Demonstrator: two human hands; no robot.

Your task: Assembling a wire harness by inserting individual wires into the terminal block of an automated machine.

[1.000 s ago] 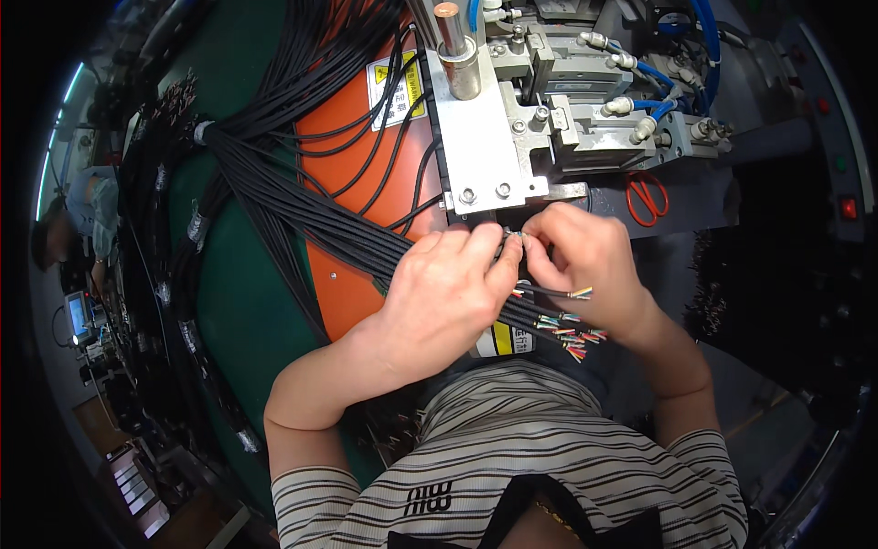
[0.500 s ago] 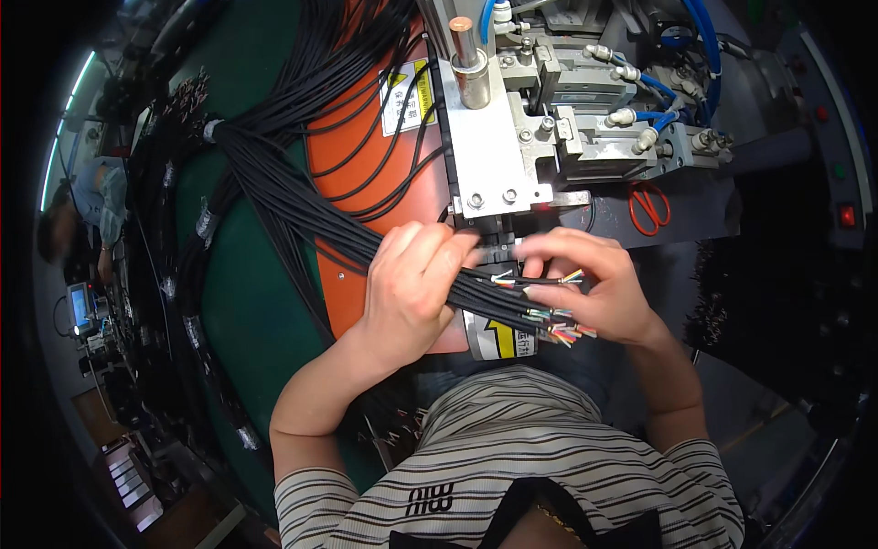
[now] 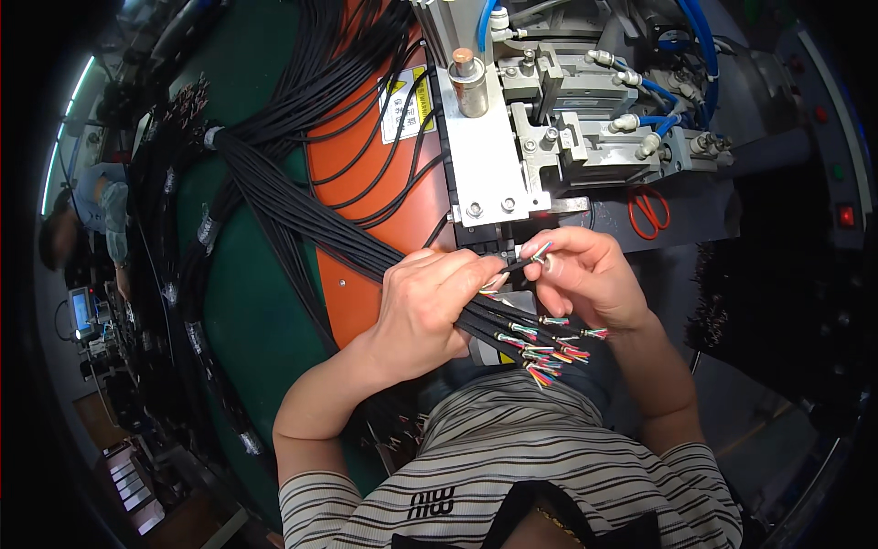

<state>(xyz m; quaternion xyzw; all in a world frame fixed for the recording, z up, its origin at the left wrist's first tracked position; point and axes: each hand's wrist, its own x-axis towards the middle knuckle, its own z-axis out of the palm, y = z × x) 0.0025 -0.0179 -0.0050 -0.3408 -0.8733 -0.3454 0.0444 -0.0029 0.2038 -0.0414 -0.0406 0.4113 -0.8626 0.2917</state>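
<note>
Near the right edge of the orange panel (image 3: 352, 306), I'm gripping black cables (image 3: 352, 245) in my curled left hand (image 3: 425, 300) and pinching one wire end (image 3: 541, 252) in my right hand (image 3: 590, 277), apparently singling it out, the next move likely needing steadiness.

Cannot see the stretch of black cables (image 3: 315, 220) inside the left hand (image 3: 430, 297), nor the metal machine (image 3: 489, 160) and blue tubes (image 3: 711, 59) past the upper edge, nor count the tiny coloured wire ends (image 3: 540, 371) or make out the blurred co-worker (image 3: 114, 220) at far left.
</note>
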